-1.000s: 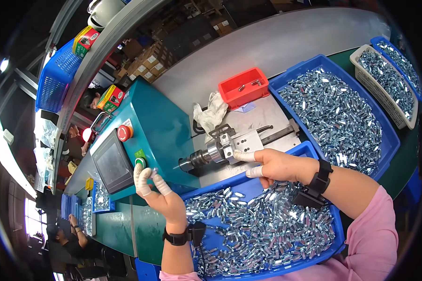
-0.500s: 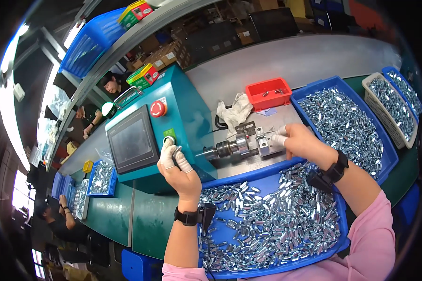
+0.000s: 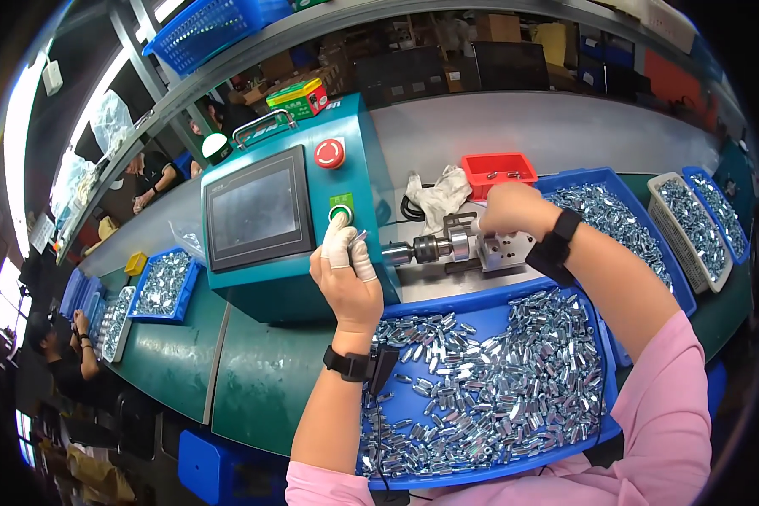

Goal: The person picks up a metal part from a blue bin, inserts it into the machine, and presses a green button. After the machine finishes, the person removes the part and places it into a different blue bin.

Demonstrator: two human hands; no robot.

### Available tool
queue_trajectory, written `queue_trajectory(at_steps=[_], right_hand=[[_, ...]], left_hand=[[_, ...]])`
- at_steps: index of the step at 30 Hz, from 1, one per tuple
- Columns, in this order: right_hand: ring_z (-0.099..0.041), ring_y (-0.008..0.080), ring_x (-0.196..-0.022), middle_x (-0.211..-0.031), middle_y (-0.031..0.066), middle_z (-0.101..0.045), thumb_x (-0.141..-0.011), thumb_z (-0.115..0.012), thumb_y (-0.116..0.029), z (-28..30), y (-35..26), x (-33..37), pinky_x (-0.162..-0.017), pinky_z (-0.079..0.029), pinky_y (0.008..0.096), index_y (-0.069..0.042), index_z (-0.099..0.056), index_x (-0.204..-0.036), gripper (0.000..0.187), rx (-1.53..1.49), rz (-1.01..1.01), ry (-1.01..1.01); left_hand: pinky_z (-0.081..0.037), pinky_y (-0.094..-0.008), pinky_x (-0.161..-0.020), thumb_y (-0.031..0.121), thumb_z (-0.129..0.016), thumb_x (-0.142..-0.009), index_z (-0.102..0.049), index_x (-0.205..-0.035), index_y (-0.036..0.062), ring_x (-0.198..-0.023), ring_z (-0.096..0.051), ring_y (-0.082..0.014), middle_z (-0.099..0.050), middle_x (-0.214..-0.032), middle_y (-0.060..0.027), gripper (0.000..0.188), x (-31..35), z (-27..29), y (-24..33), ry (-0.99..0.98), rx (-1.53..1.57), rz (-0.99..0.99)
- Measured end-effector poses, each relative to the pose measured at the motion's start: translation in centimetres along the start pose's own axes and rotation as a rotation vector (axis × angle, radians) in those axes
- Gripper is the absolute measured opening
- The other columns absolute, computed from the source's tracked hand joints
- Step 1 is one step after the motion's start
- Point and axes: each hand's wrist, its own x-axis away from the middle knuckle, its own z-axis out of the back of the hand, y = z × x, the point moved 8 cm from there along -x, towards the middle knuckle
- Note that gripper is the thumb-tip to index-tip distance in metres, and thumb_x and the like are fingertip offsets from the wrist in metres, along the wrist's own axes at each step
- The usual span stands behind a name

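My left hand [image 3: 346,282], its fingertips wrapped in white covers, has one finger on the round green-lit button [image 3: 341,214] of the teal machine [image 3: 266,291]. A small shiny metal fitting [image 3: 360,239] is pinched in the same hand. Knuckles up, my right hand [image 3: 512,210] is closed at the top of the metal clamping fixture [image 3: 502,250]; its fingertips and anything in them are mostly hidden. The machine's spindle chuck [image 3: 428,249] points toward that fixture. Below both hands lies a blue tray [image 3: 478,314] of loose hexagonal metal fittings [image 3: 514,384].
A red bin [image 3: 497,162] with a few parts and a crumpled white cloth [image 3: 440,194] lie behind the fixture. More filled trays stand right, including a grey basket [image 3: 681,226]. A red stop button [image 3: 329,153] tops the screen panel [image 3: 257,211]. Co-workers sit far left.
My right hand has moved from the fixture's right side to over its top. My left finger has come onto the button, which now glows green. The whole view has shifted slightly.
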Motion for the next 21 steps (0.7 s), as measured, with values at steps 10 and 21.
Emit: queue_trajectory(at_steps=[10, 21], right_hand=[[-0.062, 0.0346, -0.058, -0.059, 0.0183, -0.061, -0.073, -0.065, -0.039, -1.3, 0.0, 4.0, -0.058, -0.051, 0.0413, 0.001, -0.063, -0.059, 0.042, 0.138, 0.075, 0.578], [-0.065, 0.0311, -0.07, -0.067, 0.0163, -0.064, -0.069, -0.067, -0.035, -1.7, 1.9, 0.6, -0.062, -0.051, 0.0391, 0.0, -0.068, -0.07, 0.035, -0.058, -0.101, 0.055]], left_hand=[[-0.04, -0.0344, -0.088, 0.008, -0.058, -0.087, -0.059, -0.105, 0.0051, -0.095, -0.054, -0.0253, -0.06, -0.119, -0.0114, 0.018, 0.1, 0.0, -0.3, -0.013, -0.023, 0.015], [-0.04, -0.034, -0.088, 0.007, -0.058, -0.087, -0.06, -0.104, 0.0049, -0.095, -0.053, -0.0246, -0.06, -0.119, -0.0104, 0.018, 0.3, -0.2, 0.1, -0.018, -0.016, -0.01]])
